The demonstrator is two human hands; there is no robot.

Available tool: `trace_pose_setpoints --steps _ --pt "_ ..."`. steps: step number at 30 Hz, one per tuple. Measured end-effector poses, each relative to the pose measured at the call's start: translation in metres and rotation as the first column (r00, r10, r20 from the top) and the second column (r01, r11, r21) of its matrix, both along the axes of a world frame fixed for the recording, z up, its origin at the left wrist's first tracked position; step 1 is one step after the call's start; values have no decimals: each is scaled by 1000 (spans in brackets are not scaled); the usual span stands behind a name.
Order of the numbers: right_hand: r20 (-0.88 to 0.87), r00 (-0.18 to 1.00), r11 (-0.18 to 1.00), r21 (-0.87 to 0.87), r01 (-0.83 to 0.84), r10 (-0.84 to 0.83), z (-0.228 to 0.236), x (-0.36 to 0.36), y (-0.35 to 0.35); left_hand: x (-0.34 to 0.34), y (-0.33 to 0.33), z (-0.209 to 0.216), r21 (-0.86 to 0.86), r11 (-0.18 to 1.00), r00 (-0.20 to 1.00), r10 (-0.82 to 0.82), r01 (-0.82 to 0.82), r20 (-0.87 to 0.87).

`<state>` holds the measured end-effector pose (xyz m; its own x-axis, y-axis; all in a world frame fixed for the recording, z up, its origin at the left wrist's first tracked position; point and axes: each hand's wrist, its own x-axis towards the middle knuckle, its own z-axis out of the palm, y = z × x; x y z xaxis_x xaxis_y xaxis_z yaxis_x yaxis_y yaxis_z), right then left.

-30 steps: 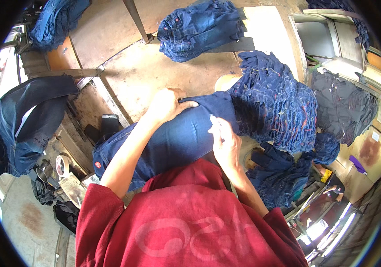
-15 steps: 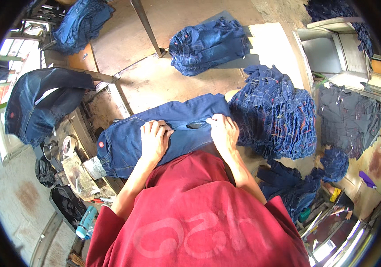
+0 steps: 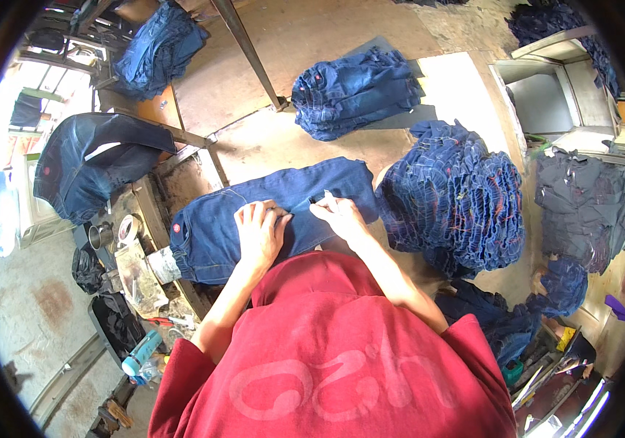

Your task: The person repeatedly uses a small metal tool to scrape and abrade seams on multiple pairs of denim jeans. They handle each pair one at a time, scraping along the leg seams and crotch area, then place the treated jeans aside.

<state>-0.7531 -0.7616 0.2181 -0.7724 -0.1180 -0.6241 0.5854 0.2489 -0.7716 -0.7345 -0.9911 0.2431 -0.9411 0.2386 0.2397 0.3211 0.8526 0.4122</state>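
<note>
A pair of dark blue jeans (image 3: 214, 241) lies across in front of me, with a round red patch near its left end. My left hand (image 3: 261, 230) is closed on the middle of the jeans, its fingertips pinching the cloth. Just to the right, my right hand (image 3: 340, 217) has its thumb and fingers pressed together over the same garment. A small dark bit and a pale tip show at those fingers, too small to name. A loose light thread lies on the denim left of my left hand.
A tall stack of folded jeans (image 3: 458, 197) stands at the right, another pile (image 3: 356, 91) beyond. Jeans (image 3: 93, 164) drape over a support at left. Dark grey garments (image 3: 583, 208) lie far right. Left of my arm are a tape roll (image 3: 128, 228) and turquoise bottle (image 3: 141, 352).
The gap in the cloth between my hands, showing a dark opening, is no longer seen. My right hand has moved left, closer to my left hand. The whole view has shifted slightly.
</note>
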Motion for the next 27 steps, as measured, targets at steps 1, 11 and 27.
trace_pose_setpoints --steps 1,11,27 --pt "20 999 1000 4 27 -27 -2 2 -1 0 1 1 -5 1000 1000 -10 10 4" --pt "-10 900 900 21 436 -435 -13 23 5 7 -3 4 23 1000 995 16 -14 -100" --pt "-304 951 876 445 187 -49 48 28 19 11 69 11 478 219 344 -456 -851 821"
